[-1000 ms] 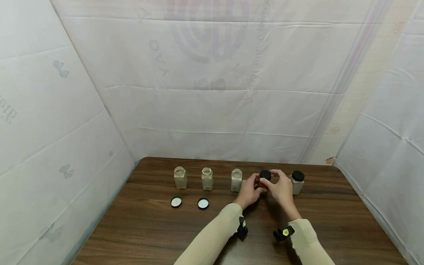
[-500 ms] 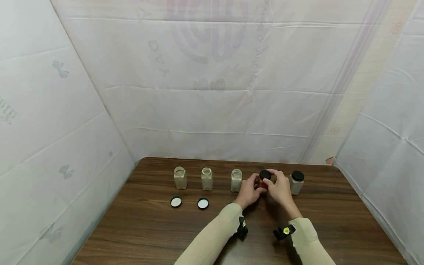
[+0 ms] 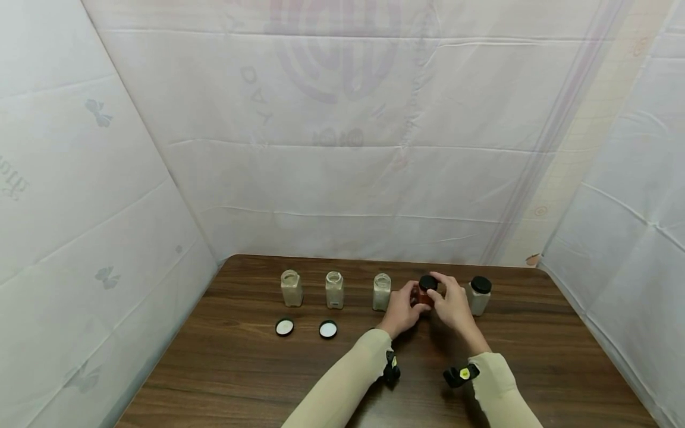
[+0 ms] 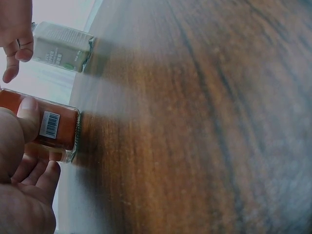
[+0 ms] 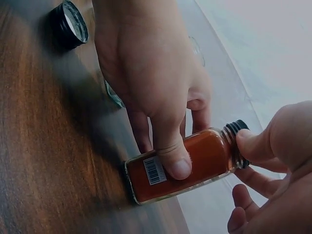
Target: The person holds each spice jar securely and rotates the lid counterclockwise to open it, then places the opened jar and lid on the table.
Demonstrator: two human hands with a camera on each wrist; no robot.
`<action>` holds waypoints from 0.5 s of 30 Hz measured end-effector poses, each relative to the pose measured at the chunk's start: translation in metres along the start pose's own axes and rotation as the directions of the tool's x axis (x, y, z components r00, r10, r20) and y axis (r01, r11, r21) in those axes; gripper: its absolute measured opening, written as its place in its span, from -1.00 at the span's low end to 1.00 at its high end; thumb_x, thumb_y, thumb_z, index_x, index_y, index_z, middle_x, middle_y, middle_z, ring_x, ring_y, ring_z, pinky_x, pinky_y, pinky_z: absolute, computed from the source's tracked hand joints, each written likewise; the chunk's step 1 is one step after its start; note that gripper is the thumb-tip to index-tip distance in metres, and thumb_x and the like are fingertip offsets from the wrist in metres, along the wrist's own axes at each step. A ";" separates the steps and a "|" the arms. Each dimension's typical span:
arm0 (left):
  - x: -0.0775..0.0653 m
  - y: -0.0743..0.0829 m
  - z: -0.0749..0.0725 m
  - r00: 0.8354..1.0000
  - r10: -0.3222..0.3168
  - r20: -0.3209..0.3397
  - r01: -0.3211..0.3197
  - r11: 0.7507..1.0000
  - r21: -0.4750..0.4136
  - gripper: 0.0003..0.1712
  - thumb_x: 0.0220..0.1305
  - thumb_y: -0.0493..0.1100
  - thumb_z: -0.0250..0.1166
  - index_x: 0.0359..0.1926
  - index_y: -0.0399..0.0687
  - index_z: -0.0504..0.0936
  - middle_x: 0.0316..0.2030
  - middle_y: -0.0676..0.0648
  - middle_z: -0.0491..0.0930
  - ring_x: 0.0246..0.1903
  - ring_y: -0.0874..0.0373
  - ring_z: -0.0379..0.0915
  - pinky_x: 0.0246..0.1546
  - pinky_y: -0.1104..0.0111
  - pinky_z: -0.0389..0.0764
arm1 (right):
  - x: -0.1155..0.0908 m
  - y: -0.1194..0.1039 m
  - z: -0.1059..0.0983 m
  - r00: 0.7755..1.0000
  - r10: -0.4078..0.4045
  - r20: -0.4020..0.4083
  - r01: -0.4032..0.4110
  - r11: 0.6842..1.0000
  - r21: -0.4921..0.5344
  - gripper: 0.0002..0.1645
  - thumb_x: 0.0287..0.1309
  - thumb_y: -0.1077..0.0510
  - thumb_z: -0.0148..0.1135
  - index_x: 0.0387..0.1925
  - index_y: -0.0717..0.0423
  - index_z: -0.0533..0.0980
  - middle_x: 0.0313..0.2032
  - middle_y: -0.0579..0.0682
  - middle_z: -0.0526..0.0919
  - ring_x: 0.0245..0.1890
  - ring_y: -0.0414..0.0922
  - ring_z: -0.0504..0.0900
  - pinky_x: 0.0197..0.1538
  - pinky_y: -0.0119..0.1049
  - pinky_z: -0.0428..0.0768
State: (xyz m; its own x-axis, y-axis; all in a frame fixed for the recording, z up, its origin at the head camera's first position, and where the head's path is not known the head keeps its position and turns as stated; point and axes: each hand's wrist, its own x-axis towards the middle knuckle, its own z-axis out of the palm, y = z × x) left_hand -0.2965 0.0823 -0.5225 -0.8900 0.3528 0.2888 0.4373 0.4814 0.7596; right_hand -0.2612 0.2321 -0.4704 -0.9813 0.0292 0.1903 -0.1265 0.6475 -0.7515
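A square glass jar of red-brown powder (image 5: 207, 153) with a barcode sticker stands on the table, between both hands. My left hand (image 3: 401, 309) grips its body, with the thumb across the front near the barcode. On its neck is a black screw lid (image 5: 237, 126), pinched by the thumb and fingers of my right hand (image 3: 452, 306). Threads of the neck show beside the lid in the right wrist view. Just right of my right hand stands a jar of pale powder (image 3: 478, 302) with its black lid on.
Three lidless jars of pale contents, a left jar (image 3: 292, 291), a middle jar (image 3: 335, 292) and a right jar (image 3: 382, 294), stand in the same row. Two upturned black lids, one lid (image 3: 285, 327) and another lid (image 3: 328, 329), lie in front on the wooden table (image 3: 241, 368).
My right thumb and fingers have shifted slightly around the black lid, showing more of the jar's red-brown front. My left hand and the other jars stay where they were.
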 end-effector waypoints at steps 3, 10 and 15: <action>0.000 0.000 0.000 1.000 -0.007 -0.002 0.007 1.000 -0.003 -0.56 0.35 -0.13 0.43 0.19 -0.05 0.56 -0.10 0.01 0.72 -0.12 0.24 0.65 -0.10 0.43 0.63 | -0.001 -0.001 0.000 1.000 -0.005 -0.020 0.005 1.000 -0.007 -0.36 0.40 0.22 0.29 0.43 0.24 0.36 0.26 0.37 0.45 -0.39 0.09 0.45 -0.33 -0.11 0.43; 0.000 0.000 0.001 1.000 -0.012 0.002 0.012 1.000 -0.011 -0.54 0.35 -0.10 0.44 0.20 -0.03 0.55 -0.04 0.01 0.72 -0.05 0.23 0.65 -0.04 0.42 0.64 | -0.002 -0.002 0.005 0.988 0.052 -0.144 -0.050 0.999 0.017 -0.34 0.23 0.05 0.49 0.25 0.26 0.49 0.11 0.32 0.56 0.15 0.27 0.42 0.20 0.21 0.40; 0.000 0.000 0.001 1.000 -0.009 0.001 0.009 1.000 -0.025 -0.53 0.35 -0.11 0.43 0.22 -0.03 0.55 0.00 -0.01 0.72 -0.02 0.23 0.66 -0.01 0.42 0.64 | -0.001 -0.002 0.010 0.980 0.066 -0.187 -0.063 0.998 0.026 -0.39 0.19 0.05 0.52 0.14 0.29 0.52 0.03 0.32 0.58 0.05 0.24 0.44 0.15 0.17 0.38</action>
State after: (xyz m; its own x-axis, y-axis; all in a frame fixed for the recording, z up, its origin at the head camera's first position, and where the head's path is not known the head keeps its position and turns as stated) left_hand -0.2966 0.0831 -0.5233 -0.8936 0.3496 0.2814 0.4261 0.4640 0.7767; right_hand -0.2610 0.2236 -0.4755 -0.9429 0.2142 0.2549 -0.0686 0.6241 -0.7783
